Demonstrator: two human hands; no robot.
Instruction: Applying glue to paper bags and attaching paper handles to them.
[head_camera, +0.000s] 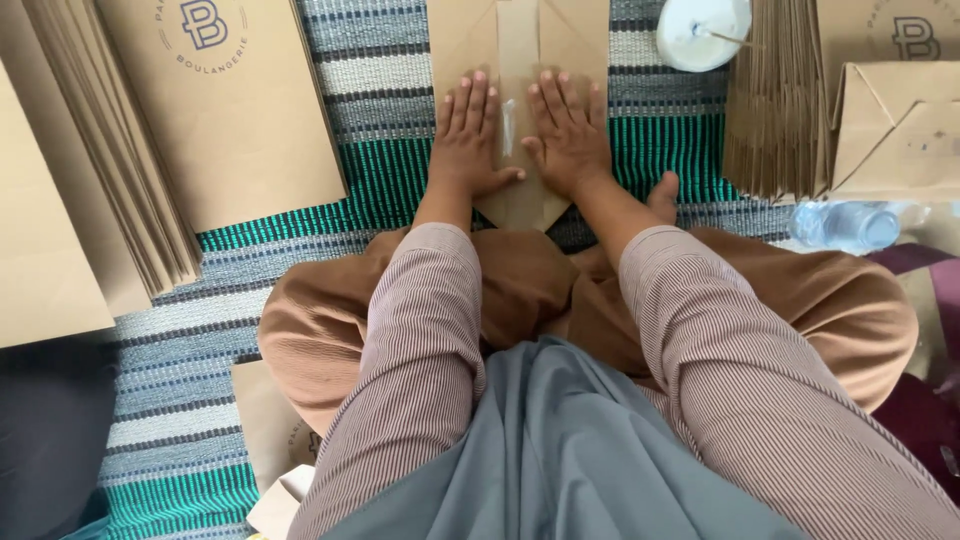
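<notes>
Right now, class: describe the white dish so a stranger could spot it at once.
Start at the striped woven mat and follow it to its far edge, right of the hands. Beside the upright stack of brown paper bags sits the white dish: the only round, white thing among brown paper.

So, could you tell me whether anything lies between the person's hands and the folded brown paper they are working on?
Nothing visible does. The left hand and the right hand both lie flat, palms down, directly on the folded brown paper, one on each side of its centre strip. The white dish and the paper stacks sit off to the sides.
</notes>
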